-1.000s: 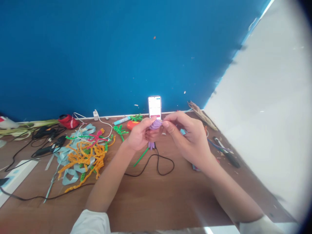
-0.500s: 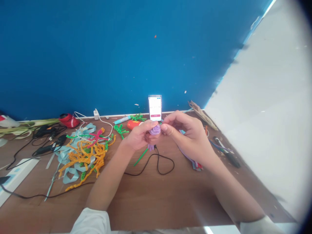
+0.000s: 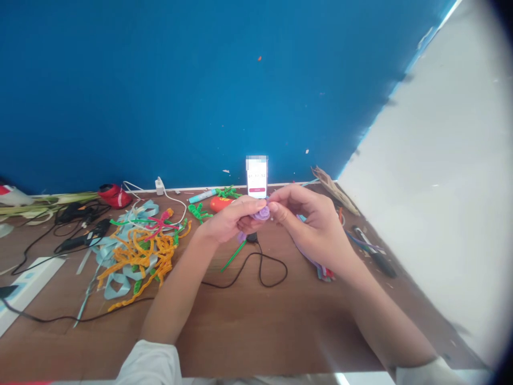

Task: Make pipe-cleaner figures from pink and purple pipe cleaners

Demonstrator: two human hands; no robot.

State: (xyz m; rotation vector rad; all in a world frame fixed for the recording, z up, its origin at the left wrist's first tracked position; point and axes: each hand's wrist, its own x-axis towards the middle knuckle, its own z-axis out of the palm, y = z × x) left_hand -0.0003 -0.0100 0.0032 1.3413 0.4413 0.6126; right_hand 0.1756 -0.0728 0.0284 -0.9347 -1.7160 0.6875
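A purple coil of pipe cleaner (image 3: 262, 214), rolled like a small flower, is held up over the table in front of the phone. My left hand (image 3: 230, 220) is closed around it, with the thumb on its upper side. At its right edge, the thumb and forefinger of my right hand (image 3: 306, 214) pinch what looks like the same purple piece. A bit of purple hangs below my left fingers. Under my hands, a green pipe cleaner stem (image 3: 233, 256) lies on the table. The fingers hide part of the coil.
A lit phone (image 3: 257, 176) leans against the blue wall. To the left are tangled orange pipe cleaners (image 3: 154, 256), light blue ribbon (image 3: 116, 286), black cables and a white power strip (image 3: 30, 289). A black marker (image 3: 379, 259) and dry husk (image 3: 334, 187) lie right.
The purple coil has tilted and turned slightly in my fingers, and its hanging end has shifted left. Both hands keep their grip; the view has shifted a little.
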